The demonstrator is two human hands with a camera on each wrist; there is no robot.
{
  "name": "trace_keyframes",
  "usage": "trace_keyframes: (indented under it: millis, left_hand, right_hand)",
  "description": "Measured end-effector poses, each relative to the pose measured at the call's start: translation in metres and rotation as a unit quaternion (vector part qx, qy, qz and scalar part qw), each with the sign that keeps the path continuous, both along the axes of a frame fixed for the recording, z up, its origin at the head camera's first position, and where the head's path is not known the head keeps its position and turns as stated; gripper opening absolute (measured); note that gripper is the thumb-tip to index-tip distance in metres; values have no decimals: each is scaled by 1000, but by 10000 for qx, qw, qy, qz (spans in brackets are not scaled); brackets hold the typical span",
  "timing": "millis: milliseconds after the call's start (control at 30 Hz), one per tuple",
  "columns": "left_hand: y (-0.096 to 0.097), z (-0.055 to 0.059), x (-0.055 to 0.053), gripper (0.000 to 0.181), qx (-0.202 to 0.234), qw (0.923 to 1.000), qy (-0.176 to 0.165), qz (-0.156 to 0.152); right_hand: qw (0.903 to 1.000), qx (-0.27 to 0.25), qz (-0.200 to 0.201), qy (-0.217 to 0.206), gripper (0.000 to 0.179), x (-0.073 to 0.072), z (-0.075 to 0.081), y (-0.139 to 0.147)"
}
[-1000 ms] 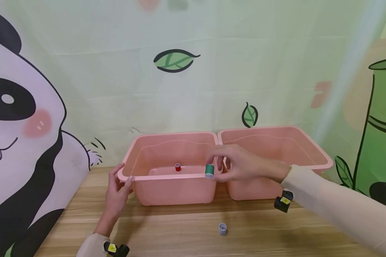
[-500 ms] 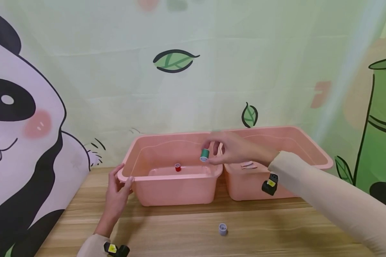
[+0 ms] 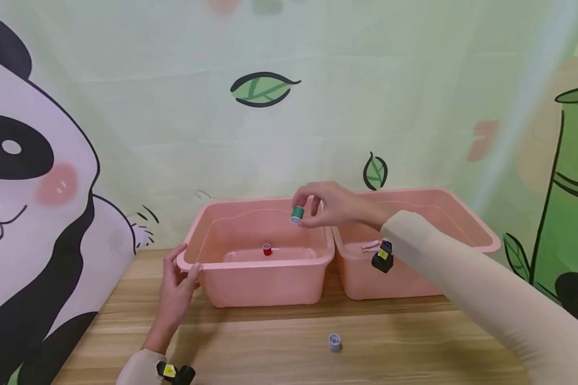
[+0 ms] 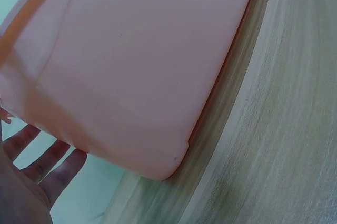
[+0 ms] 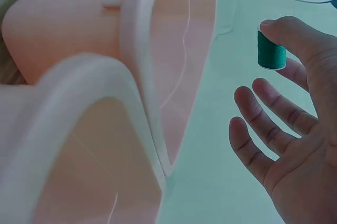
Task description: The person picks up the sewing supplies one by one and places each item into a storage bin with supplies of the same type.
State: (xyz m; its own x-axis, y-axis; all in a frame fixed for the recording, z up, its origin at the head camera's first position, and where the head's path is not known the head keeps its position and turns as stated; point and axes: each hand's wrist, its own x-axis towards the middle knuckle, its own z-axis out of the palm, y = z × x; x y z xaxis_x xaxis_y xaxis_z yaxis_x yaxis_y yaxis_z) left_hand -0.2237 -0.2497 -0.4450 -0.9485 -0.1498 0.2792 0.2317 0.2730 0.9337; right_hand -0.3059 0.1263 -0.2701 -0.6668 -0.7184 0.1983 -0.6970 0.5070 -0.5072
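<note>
The green spool (image 3: pixel 297 215), a short cylinder with pale ends, hangs tilted above the left bin (image 3: pixel 265 286), pinched in the right hand (image 3: pixel 334 203). That pink, open-topped bin stands upright, its near-left rim in the left hand (image 3: pixel 177 289).

A staged corner, it seems, in a room of unclear kind: a wood-grain desk (image 3: pixel 250 347) against a creased cloth (image 3: pixel 173 117) printed with a panda (image 3: pixel 67 224), leaves (image 3: pixel 262 91) and bamboo (image 3: pixel 570 187).
</note>
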Motion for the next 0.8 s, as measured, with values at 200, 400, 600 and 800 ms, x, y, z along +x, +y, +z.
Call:
trace_keyframes:
  millis: [200,400,600,800]
  left_hand:
    - [0,1,0,65,-4,10000,-16,-15]
    - [-1,-1,0,65,7,10000,-7,2]
    - [-1,-1,0,66,68,10000,-8,-22]
    - [-1,0,0,63,97,9999,-9,33]
  right_hand:
    - [9998,59,-202,-47,31,-10,4,-6]
    - [9993,89,-375,-35,30,-23,6,-17]
    - [9987,126,-456,-187,30,-33,6,-29]
    - [9972,155,-601,-409,27,-41,3,-38]
